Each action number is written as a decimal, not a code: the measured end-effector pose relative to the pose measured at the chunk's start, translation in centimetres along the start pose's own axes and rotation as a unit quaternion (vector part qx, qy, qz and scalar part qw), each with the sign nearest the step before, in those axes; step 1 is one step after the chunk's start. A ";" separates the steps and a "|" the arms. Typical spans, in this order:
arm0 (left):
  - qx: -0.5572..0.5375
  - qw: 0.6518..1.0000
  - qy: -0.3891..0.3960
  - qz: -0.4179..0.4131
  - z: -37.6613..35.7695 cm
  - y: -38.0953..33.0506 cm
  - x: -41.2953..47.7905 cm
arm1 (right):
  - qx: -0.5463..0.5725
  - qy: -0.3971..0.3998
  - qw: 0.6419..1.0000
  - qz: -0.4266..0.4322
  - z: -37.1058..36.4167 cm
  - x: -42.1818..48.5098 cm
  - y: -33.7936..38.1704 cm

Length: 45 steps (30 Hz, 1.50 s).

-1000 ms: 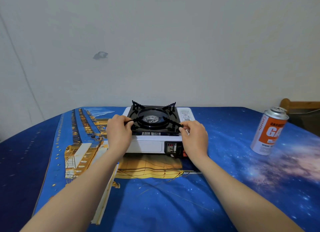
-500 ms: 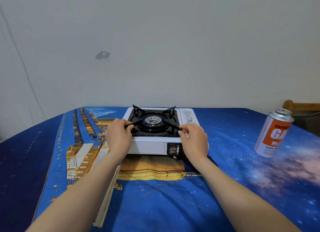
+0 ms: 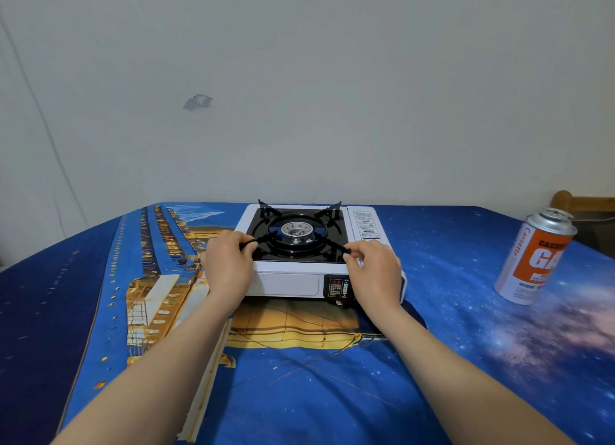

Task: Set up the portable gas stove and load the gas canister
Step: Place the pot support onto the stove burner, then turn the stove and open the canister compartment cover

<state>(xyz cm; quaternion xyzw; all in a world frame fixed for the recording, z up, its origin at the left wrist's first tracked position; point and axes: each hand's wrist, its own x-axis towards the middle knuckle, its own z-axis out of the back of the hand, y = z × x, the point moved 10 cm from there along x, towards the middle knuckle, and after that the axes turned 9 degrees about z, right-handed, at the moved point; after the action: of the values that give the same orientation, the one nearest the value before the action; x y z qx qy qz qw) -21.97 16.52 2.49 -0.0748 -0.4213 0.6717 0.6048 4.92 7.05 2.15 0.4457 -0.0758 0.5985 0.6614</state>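
Your left hand (image 3: 228,267): at the near left corner of the stove; thumb and fingers are pinched shut on the tip of the near left arm of the pan support.
Your right hand (image 3: 374,271): at the near right corner; fingertips are closed on the tip of the near right arm of the same support, and the palm hides part of the stove's front right edge.
Pan support (image 3: 296,231): black, four arms, lying over the black drip tray; the two far arms end in upturned points, free of any hand.
Burner (image 3: 297,232): a silver ring in the middle of the support, between your two hands and a little beyond them.
Stove (image 3: 286,283): a white, low box, level on the bed, just in front of the wall; its black control panel shows on the front, beside your right wrist.
Canister cover (image 3: 366,223): the white panel with a printed label on the stove's right side, lying flat and closed.
Gas canister (image 3: 535,256): upright on the bed, well apart from the stove at the far right; orange and white label, silver top, touched by neither hand.
Bedsheet (image 3: 299,378): blue, with a ship print at left and a starry print at right.
Wall (image 3: 299,78): pale, with one chipped patch at upper left.
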 end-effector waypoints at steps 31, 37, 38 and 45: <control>-0.561 0.653 0.083 0.502 -10.9 0.1 -14.6 | 0.314 0.016 0.884 -0.345 -0.9 -5.2 -11.5; -0.590 0.661 0.139 0.442 -12.2 -1.3 -14.9 | 0.346 0.003 0.876 -0.335 -1.3 -5.7 -11.6; -0.594 0.660 0.144 0.437 -12.3 -1.3 -14.8 | 0.350 0.003 0.877 -0.330 -1.3 -5.7 -11.5; -0.591 0.665 0.160 0.429 -13.1 -1.0 -14.2 | 0.384 -0.018 0.862 -0.331 -1.8 -5.6 -12.6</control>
<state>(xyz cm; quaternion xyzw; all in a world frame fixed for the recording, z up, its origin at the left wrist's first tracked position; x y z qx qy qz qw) -9.55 10.21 -10.96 -0.6953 -0.5475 0.4449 0.1373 13.40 5.61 -8.74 0.6744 0.3000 0.3176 0.5952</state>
